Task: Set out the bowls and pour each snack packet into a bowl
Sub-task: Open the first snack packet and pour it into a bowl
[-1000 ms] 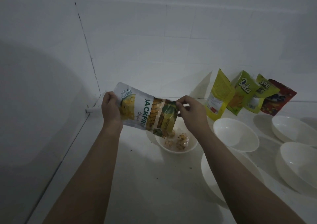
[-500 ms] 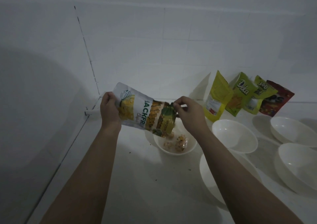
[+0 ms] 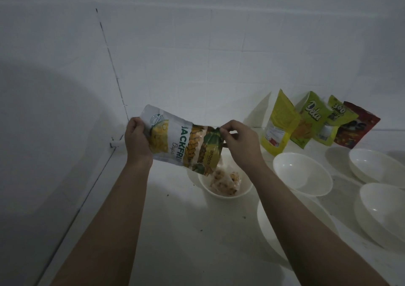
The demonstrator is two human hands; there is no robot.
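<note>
Jackfruit chips packet (image 3: 179, 140) held tilted in the air near the worktop's (image 3: 175, 231) back-left corner, mouth down over a small white bowl (image 3: 225, 192) holding pale snack pieces. Left hand (image 3: 137, 140) clamped on its bottom end, right hand (image 3: 240, 142) pinching its top edge. Right of that: four empty white bowls, four packets leaning on the back wall.

Dim, bluish, grainy; big soft shadow on left wall (image 3: 43, 132); tile lines bowed by wide-angle distortion at edges.
</note>
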